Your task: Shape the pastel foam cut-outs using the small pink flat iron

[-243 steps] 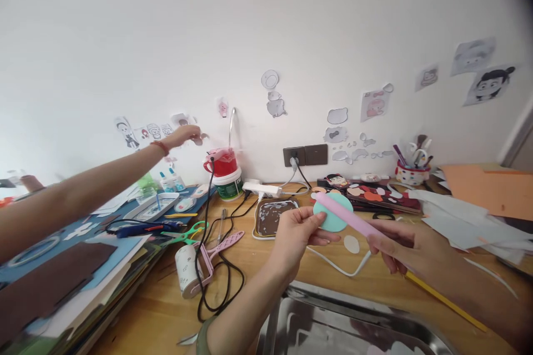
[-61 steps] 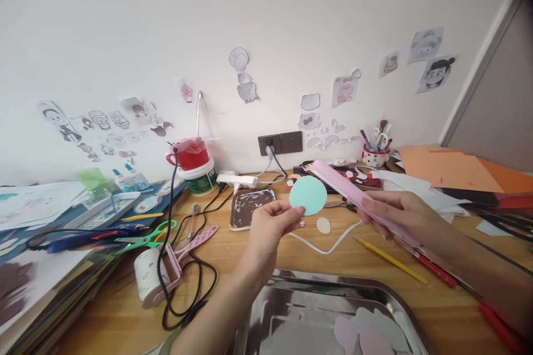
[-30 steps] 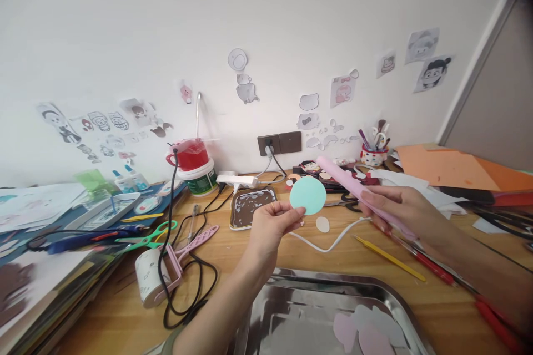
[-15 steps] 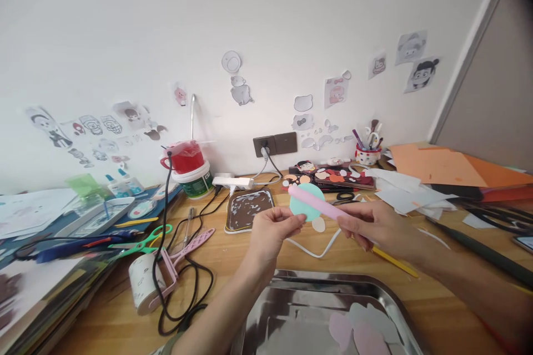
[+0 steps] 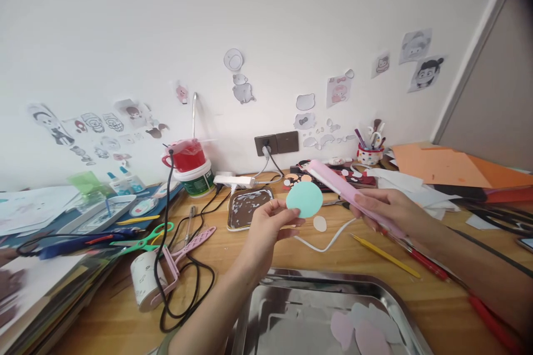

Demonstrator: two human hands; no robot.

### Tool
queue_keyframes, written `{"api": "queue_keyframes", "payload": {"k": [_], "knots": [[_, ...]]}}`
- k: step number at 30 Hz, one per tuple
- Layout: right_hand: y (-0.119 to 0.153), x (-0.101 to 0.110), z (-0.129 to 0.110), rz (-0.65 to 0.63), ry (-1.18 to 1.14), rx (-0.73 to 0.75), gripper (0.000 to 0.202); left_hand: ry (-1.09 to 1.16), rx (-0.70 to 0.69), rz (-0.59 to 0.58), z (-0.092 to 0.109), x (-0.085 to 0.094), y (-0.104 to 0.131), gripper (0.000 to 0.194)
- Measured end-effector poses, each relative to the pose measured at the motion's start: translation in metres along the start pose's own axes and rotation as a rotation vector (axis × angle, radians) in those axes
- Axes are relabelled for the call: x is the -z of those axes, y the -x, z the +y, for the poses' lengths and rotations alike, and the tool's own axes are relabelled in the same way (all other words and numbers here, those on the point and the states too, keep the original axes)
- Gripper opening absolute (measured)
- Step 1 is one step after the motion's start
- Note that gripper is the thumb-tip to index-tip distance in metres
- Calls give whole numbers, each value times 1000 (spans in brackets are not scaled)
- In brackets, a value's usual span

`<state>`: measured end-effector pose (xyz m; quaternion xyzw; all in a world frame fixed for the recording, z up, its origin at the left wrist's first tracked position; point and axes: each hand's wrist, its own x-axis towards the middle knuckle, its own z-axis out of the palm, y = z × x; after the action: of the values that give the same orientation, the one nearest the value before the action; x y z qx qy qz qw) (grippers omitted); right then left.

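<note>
Between the thumb and fingers of my left hand (image 5: 277,222) is a mint-green paper oval (image 5: 305,199), held upright above the table. My right hand (image 5: 381,208) grips a long pink flat iron-like tool (image 5: 339,183), its far end pointing up and left, just right of the oval and apart from it. Below them a small cream paper piece (image 5: 320,224) lies by a white cable (image 5: 328,245). Pink and grey paper cutouts (image 5: 368,333) rest in the metal tray (image 5: 320,278) nearest me.
Green scissors (image 5: 144,241), a white roll in a pink holder (image 5: 147,283) and black cables lie left. Behind are a brown-coated dish (image 5: 250,208) and a red-topped tub (image 5: 195,177). A yellow pencil-like tool (image 5: 387,255) and orange paper (image 5: 441,166) are at right.
The pink tool has moved right and off the green oval, which it overlapped before. The oval now shows its full face, still in my left hand.
</note>
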<state>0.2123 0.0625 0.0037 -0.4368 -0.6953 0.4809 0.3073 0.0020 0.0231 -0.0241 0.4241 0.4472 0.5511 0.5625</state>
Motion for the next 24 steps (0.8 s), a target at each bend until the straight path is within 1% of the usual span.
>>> {"api": "queue_keyframes", "payload": {"k": [2,4,6,9,12,15,17,21,24], "knots": [[1,-2,-2,-77,1,28,33,13,18,-13,0,0,1,16],[2,-5,-3,-138,21,50,31,24,32,1,0,0,1,14],[3,-7,-3,-184,51,58,29,22,34,25,0,-1,1,15],[5,-9,-3,-231,82,66,33,11,23,30,-1,0,-1,19],[6,-11,-2,-218,122,85,34,11,16,14,-3,-2,-1,23],[6,-14,2,-187,141,95,32,-5,53,-43,-5,-5,0,30],[5,-17,6,-174,153,107,31,-16,71,-64,-6,-7,1,30],[5,-19,9,-159,188,135,29,-12,53,-28,-7,-7,1,24],[4,-17,10,-151,180,115,31,-21,41,-18,-7,-6,0,23]]}}
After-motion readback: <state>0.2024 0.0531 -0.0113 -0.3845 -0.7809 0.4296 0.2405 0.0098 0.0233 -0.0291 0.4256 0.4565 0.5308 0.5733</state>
